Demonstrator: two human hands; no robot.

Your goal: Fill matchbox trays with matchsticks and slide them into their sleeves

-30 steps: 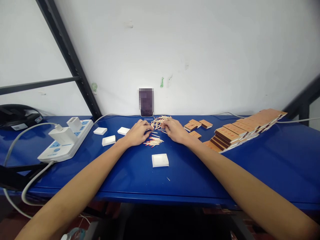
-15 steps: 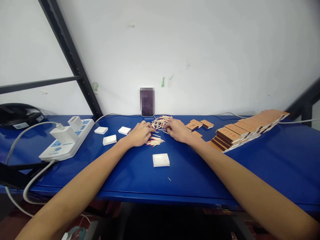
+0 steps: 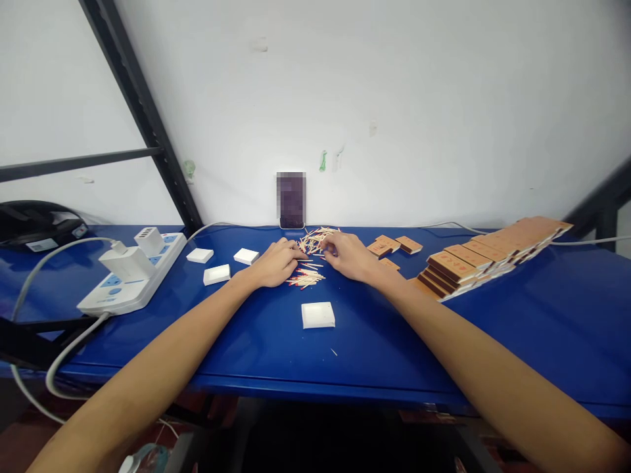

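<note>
Loose matches with red heads lie at the middle of the blue table, in a tangled pile (image 3: 321, 239) at the back and a smaller, more aligned bunch (image 3: 306, 278) in front. My left hand (image 3: 280, 263) rests just left of them, its fingers closed, with a match at the fingertips. At the right edge of the back pile is my right hand (image 3: 349, 255), fingers curled and thumb near the index finger. What it pinches, if anything, is too small to make out. An open white matchbox tray (image 3: 318, 315) lies nearer me, in front of the bunch.
Several white trays (image 3: 217, 274) lie to the left, beside a power strip (image 3: 133, 289) with chargers and cables. Brown matchbox sleeves (image 3: 384, 246) and a long stack of matchboxes (image 3: 458, 263) are at the right. A pixelated phone-like device (image 3: 292, 200) leans on the wall.
My right hand's fingers have shifted slightly left and up along the back pile. A few matches between the hands lie differently. My left hand has barely moved.
</note>
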